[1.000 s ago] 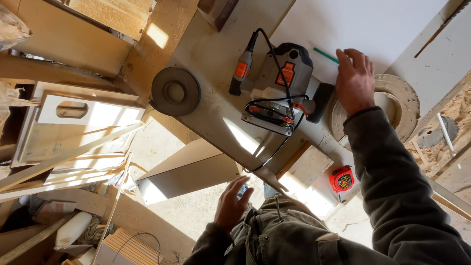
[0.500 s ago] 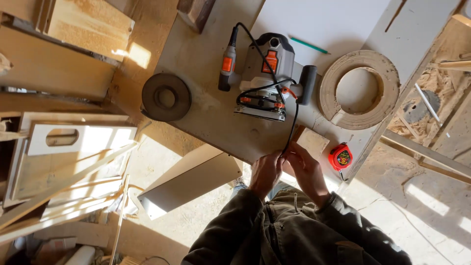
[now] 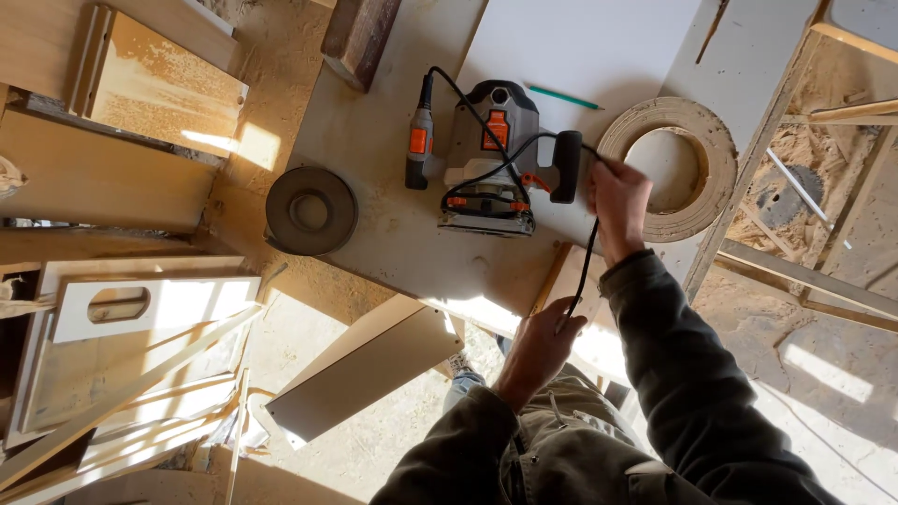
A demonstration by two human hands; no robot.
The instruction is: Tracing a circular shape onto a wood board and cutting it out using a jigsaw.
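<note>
Two hands on the black cord (image 3: 587, 257) of a router (image 3: 491, 159) lying on the surface (image 3: 393, 234).
Right hand (image 3: 617, 201) is closed around the cord just beside the router's black side handle; left hand (image 3: 543, 341) is closed on the same cord lower down, off the near edge of the surface, so the cord runs taut between them. Router, grey with orange parts, lies on its side near the middle of the surface. Wooden ring (image 3: 669, 168) lies just right of it, partly behind the right hand; green pencil (image 3: 563, 97) lies above on a white sheet (image 3: 599, 47); dark tape roll (image 3: 311, 210) sits at the left edge.
</note>
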